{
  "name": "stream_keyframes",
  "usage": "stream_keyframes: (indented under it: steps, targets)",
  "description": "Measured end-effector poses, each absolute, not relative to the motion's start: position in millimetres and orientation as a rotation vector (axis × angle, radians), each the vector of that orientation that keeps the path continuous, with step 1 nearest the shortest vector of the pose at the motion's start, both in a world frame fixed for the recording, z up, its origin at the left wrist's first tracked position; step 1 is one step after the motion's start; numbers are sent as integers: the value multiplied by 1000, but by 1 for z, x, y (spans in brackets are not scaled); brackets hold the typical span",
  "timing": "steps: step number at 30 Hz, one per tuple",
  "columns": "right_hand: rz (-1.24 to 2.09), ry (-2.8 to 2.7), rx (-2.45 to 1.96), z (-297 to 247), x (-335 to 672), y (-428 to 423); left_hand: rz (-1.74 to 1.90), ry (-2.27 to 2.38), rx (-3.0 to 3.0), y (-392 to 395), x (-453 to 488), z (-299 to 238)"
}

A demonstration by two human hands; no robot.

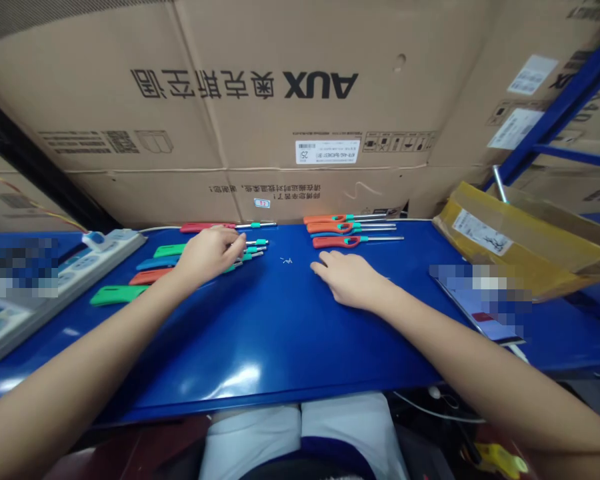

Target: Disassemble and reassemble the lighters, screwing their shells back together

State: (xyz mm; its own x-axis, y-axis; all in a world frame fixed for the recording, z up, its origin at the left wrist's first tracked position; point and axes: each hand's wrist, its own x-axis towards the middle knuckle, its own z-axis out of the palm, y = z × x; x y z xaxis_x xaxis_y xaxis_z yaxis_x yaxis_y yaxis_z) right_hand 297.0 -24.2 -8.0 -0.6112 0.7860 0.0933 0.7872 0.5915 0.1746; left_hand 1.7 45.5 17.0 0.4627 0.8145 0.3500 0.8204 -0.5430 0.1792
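Observation:
On the left of the blue tabletop, my left hand (210, 253) reaches over a row of gas lighters, its fingers curled at the handle of the rearmost red lighter (195, 227). Its fingertips are partly hidden. Below the wrist lie a green lighter (169, 251), a blue lighter (155, 264), an orange lighter (153, 276) and another green lighter (117, 295), all with metal rods pointing right. My right hand (350, 277) rests palm down on the table, fingers loosely bent and holding nothing. Just beyond it is a red-handled lighter (333, 242), with orange lighters (325, 227) behind.
A white power strip (65, 287) lies on the left. At the right are a phone (473, 307) and an open yellow-taped carton (525, 240). Large cardboard (260, 40) stands behind the table. Small white scraps (287, 261) lie between the hands.

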Motion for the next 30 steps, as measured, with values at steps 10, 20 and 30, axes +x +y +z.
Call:
stream_keyframes:
  steps: [10,20,30]
  targets:
    - [-380,-2617,-1475,-32,308,2,-239,-1417,-2871,56,-57,14]
    - [-352,-2548,-1503,-42,317,10,47,-1545,-2901,52,-61,23]
    - [-296,-2321,-1449,-27,315,-1,-734,-657,-3312,3,16,-8]
